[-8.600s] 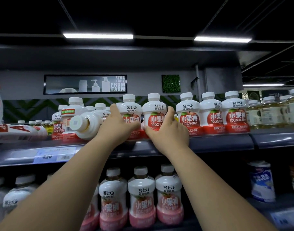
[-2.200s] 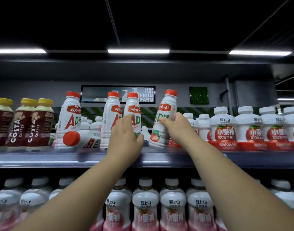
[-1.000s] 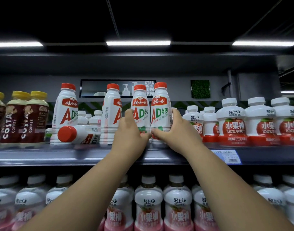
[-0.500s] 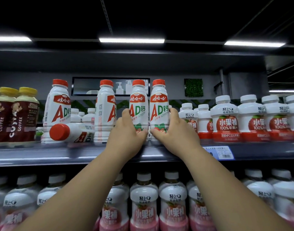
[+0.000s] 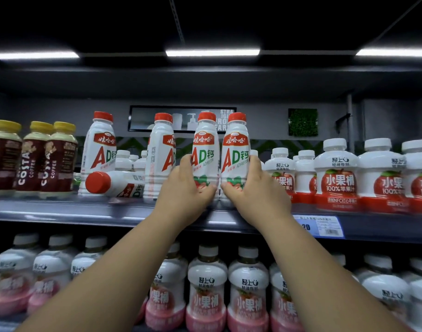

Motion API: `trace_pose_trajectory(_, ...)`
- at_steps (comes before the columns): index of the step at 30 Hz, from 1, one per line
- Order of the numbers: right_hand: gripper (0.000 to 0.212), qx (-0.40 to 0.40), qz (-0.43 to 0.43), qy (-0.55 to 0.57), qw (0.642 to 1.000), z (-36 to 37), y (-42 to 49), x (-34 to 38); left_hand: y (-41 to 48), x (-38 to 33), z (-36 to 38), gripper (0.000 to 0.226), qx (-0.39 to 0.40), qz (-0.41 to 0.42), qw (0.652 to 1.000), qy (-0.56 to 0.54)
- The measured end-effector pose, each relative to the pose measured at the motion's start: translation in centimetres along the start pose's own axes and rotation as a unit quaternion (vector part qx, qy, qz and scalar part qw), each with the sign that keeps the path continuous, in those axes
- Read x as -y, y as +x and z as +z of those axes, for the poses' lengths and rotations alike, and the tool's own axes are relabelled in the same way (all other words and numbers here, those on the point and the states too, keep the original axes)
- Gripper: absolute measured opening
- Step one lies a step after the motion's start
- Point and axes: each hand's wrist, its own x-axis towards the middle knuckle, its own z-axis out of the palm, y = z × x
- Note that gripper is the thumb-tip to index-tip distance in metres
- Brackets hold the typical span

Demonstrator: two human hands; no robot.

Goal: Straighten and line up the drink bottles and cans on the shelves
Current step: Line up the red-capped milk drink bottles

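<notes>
Two tall white AD milk bottles with red caps stand upright side by side on the upper shelf (image 5: 61,212). My left hand (image 5: 188,188) grips the left AD bottle (image 5: 205,149) low on its body. My right hand (image 5: 255,188) grips the right AD bottle (image 5: 235,149) the same way. Their labels face me. Left of them stands another AD bottle (image 5: 159,159), turned sideways. A fallen AD bottle (image 5: 114,183) lies on its side with its cap toward me. A further AD bottle (image 5: 101,149) stands behind it.
Brown Costa coffee bottles (image 5: 32,159) with yellow caps stand at the left. Squat white apple juice bottles (image 5: 339,173) fill the shelf's right side. The lower shelf holds a row of pink-based juice bottles (image 5: 206,291). A blue price tag (image 5: 317,226) hangs on the shelf edge.
The right-hand bottle was tilted two seconds ago; it now stands upright against the left-hand one. Both hands have stayed on the pair, and the view has shifted slightly.
</notes>
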Motion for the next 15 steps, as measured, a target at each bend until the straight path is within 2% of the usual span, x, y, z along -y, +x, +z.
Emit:
trace_pose_trajectory(4, 0.085, -0.011, -0.006, -0.011, 1.000, 0.0, 0.1, -0.1, -0.3, -0.3, -0.1, 0.058, 0.006, -0.012, 1.000, 0.007)
trace_pose_trajectory(8, 0.087, -0.041, -0.018, 0.002, 0.999, -0.5, -0.1, 0.1, -2.5, 0.2, -2.1, 0.079, 0.001, 0.026, 0.997, 0.070)
trace_pose_trajectory(11, 0.078, -0.093, -0.055, 0.014, 0.994, -0.8, -0.9, 0.4, -4.6, 1.8, -5.1, 0.069, -0.047, 0.057, 0.989, 0.126)
trace_pose_trajectory(13, 0.063, -0.165, -0.117, 0.074, 0.977, -0.4, -1.9, 1.5, -5.2, 3.5, -7.0, 0.059, -0.102, 0.068, 0.983, 0.140)
trace_pose_trajectory(15, 0.049, -0.185, -0.167, 0.159, 0.955, 0.4, -3.3, 4.1, -5.4, 5.6, -8.8, 0.057, -0.161, 0.053, 0.974, 0.149)
